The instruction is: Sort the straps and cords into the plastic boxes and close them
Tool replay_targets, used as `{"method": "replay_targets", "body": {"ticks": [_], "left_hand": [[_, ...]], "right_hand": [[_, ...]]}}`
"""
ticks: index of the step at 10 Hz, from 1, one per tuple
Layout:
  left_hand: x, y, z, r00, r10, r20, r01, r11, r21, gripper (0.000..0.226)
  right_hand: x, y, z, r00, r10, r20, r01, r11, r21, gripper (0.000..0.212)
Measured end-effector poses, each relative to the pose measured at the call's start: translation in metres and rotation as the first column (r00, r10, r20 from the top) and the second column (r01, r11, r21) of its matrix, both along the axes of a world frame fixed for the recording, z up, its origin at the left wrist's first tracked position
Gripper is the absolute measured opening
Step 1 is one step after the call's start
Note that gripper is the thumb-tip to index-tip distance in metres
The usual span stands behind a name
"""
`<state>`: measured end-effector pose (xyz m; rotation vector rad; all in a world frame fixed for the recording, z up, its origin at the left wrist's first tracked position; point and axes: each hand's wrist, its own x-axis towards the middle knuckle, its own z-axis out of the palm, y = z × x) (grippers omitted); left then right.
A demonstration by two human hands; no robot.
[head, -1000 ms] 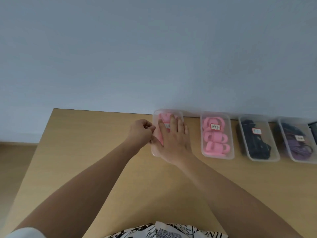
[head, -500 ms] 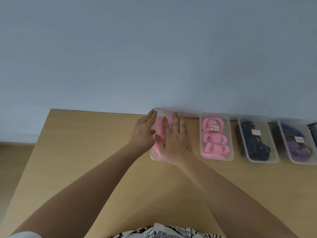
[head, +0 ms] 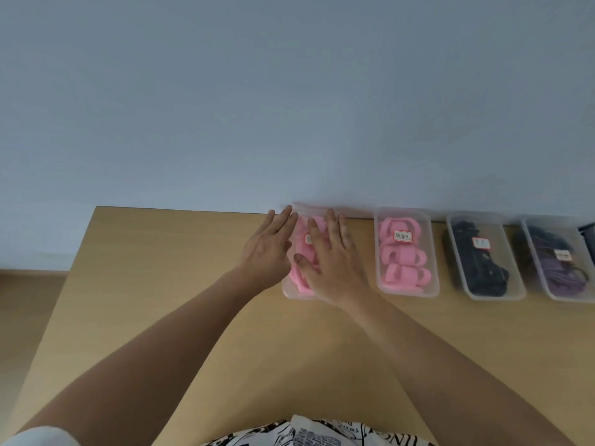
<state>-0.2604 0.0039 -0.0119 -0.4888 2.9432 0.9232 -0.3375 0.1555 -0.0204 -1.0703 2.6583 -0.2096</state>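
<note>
A wooden table (head: 167,284) runs along a pale blue-grey wall (head: 289,91), and a row of clear plastic boxes sits along its far edge.

Starting at the left, the person's left hand (head: 267,249) lies against the left side of the first box (head: 291,292). Its fingers are straight and held together, pointing toward the wall, pressing the box's left edge and curled round nothing. The first box sits at the far edge of the table, somewhat left of the middle of the row's span, and holds pink straps (head: 301,275) under a clear lid with a small white label (head: 308,238) partly showing between the hands. The right hand (head: 335,265) lies flat on top of this lid, fingers straight and slightly spread, thumb out to the left, pressing down without gripping.

Just beside it to the right stands a second box (head: 433,252), lidded, holding more pink loops (head: 402,262) and a labelled tag. Next, near it, a third box (head: 512,284) holds black straps (head: 483,272). Further right, a fourth box (head: 547,284) holds purple cords (head: 566,275); it runs off the right edge of the view. At the far right edge a sliver of a dark object (head: 589,239) shows, too cut off to tell what it is.

At the near edge of the table, patterned black-and-white clothing (head: 315,436) shows between the two forearms.
</note>
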Motion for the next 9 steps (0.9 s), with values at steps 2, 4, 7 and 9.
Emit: {"method": "replay_targets", "body": {"ticks": [2,4,7,9], "left_hand": [[0.034,0.008,-0.001,0.989,-0.043,-0.144,0.047,0.999,0.024,0.054],[0.067,0.021,-0.018,0.980,-0.198,0.021,0.199,0.976,-0.092,0.074],[0.065,0.019,-0.011,0.955,-0.216,0.201,0.249,0.956,-0.156,0.090],[0.062,0.026,0.017,0.974,-0.139,0.179,0.182,0.951,-0.249,0.075]], "right_hand": [[0.027,0.041,0.005,0.997,0.031,-0.078,-0.042,0.987,-0.153,0.078],[0.044,0.055,-0.011,0.999,-0.004,0.037,0.005,0.999,-0.049,0.078],[0.045,0.054,-0.007,0.997,-0.016,0.076,0.016,1.000,0.008,0.077],[0.046,0.051,0.023,0.994,-0.095,0.060,0.091,0.994,0.060,0.078]]}}
